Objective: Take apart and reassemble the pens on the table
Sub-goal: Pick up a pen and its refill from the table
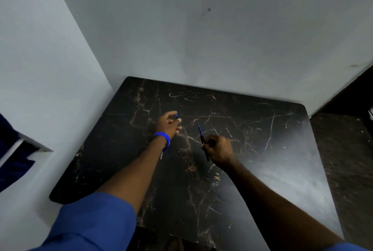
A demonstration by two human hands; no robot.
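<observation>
My right hand [219,150] is closed around a dark pen body [203,143] above the black marble table [262,149]. A thin blue refill tip [198,127] sticks up and away from its fingers, and the pen's lower end pokes out below the hand. My left hand [168,123], with a blue wristband, is held to the left of it and pinches a small blue pen part [177,116] between its fingertips. The two hands are apart, with a gap of table between them. The rest of the small part is hidden by the fingers.
The table stands in a corner of grey-white walls [181,28]; its far edge meets the back wall. Dark flooring and dark furniture [347,129] lie to the right. Dark blue fabric [12,156] shows at the left edge. Blue sleeves cover my upper arms.
</observation>
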